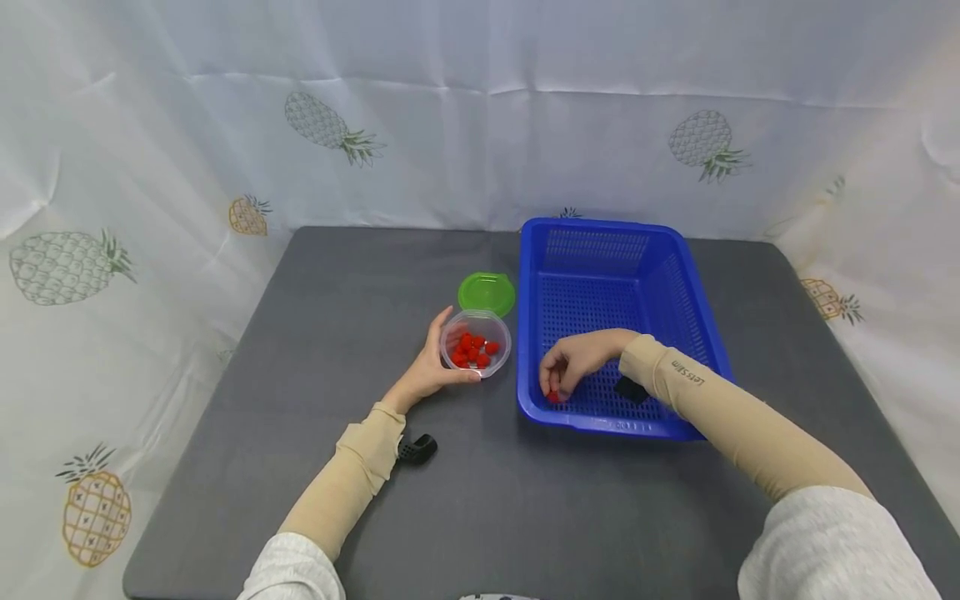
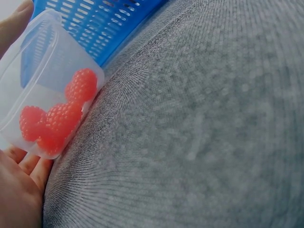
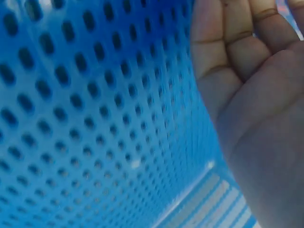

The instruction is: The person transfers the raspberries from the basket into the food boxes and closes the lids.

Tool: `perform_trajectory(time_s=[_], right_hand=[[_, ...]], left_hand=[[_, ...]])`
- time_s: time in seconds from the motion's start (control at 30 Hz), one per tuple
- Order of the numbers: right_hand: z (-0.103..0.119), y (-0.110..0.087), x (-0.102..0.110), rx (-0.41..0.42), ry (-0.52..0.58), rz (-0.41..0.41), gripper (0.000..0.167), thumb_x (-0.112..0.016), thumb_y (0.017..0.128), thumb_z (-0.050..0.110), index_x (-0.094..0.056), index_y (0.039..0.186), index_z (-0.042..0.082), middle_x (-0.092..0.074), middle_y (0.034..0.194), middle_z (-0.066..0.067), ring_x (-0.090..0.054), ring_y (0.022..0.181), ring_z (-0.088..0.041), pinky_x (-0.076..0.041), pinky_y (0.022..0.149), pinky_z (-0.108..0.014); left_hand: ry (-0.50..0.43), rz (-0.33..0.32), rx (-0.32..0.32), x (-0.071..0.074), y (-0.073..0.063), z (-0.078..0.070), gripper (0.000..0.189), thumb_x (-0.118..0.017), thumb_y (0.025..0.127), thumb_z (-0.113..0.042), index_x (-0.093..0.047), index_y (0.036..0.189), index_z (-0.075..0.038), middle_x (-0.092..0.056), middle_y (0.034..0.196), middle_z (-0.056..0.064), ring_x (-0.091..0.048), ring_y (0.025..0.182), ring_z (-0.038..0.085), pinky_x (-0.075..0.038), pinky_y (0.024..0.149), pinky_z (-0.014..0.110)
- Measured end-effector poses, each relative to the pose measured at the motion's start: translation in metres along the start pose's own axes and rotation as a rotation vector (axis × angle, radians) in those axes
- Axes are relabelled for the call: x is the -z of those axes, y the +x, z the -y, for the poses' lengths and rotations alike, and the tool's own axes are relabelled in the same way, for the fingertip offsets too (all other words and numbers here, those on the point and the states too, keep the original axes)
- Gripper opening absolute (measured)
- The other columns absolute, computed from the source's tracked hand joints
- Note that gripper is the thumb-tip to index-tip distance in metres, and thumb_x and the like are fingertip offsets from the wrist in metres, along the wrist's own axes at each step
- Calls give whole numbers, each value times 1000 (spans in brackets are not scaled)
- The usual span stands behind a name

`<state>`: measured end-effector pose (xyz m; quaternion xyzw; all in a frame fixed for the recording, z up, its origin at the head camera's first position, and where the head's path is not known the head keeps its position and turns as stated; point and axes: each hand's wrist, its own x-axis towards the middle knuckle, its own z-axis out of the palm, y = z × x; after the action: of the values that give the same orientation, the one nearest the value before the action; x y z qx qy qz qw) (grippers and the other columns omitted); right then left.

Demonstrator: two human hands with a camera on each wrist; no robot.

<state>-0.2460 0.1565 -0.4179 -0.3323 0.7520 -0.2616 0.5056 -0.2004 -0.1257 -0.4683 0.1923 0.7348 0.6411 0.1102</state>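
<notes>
A clear round plastic tub (image 1: 504, 358) stands on the grey table, with several red raspberries (image 1: 472, 353) inside. My left hand (image 1: 431, 367) grips the tub from its left side, thumb at the front and fingers round the back. In the left wrist view the raspberries (image 2: 61, 118) show through the tub's wall. Inside a blue perforated basket (image 1: 600, 292), at its near left corner, my right hand (image 1: 577, 362) pinches a single raspberry (image 1: 553, 397) between curled fingertips and thumb. The right wrist view shows the right palm (image 3: 270, 104) above the basket floor; no raspberry can be made out there.
A green lid (image 1: 486, 294) lies just behind the tub, close to the basket's left wall. Raised rims surround the basket on all sides. The grey table (image 1: 337, 308) extends left and in front. A white pineapple-print curtain (image 1: 450, 150) hangs behind it.
</notes>
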Motion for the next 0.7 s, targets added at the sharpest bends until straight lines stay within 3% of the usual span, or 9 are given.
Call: perform_trajectory(time_s=[0.2, 0.37, 0.53, 0.7], right_hand=[[4, -27, 17, 44, 95, -157, 36, -67, 81, 11, -61, 113, -4, -66, 93, -1, -61, 85, -11, -53, 79, -26], [14, -45, 29, 89, 132, -262, 33, -66, 85, 16, -62, 113, -1, -67, 98, -2, -60, 90, -17, -51, 86, -34], [28, -52, 35, 138, 168, -331, 29, -65, 85, 16, -62, 111, 3, -65, 96, -2, -59, 90, -23, -51, 84, -33], [40, -48, 40, 165, 157, -431, 34, -67, 85, 18, -60, 114, 2, -64, 95, -3, -59, 86, -19, -51, 82, -32]], left_hand=[[-5, 4, -2, -1, -1, 0, 110, -78, 70, -2, 0, 148, -6, -29, 147, 26, -31, 135, 41, -20, 115, 51], [-12, 6, -3, -2, -1, 1, 109, -77, 71, -2, 0, 148, -7, -28, 147, 27, -30, 135, 41, -20, 115, 51], [1, 1, -5, -3, -2, 0, 107, -77, 71, -2, -3, 148, -6, -29, 147, 27, -29, 135, 42, -19, 115, 52], [12, 5, -1, -3, -1, -1, 105, -76, 72, -4, -5, 148, -7, -30, 147, 25, -30, 136, 41, -20, 115, 51]])
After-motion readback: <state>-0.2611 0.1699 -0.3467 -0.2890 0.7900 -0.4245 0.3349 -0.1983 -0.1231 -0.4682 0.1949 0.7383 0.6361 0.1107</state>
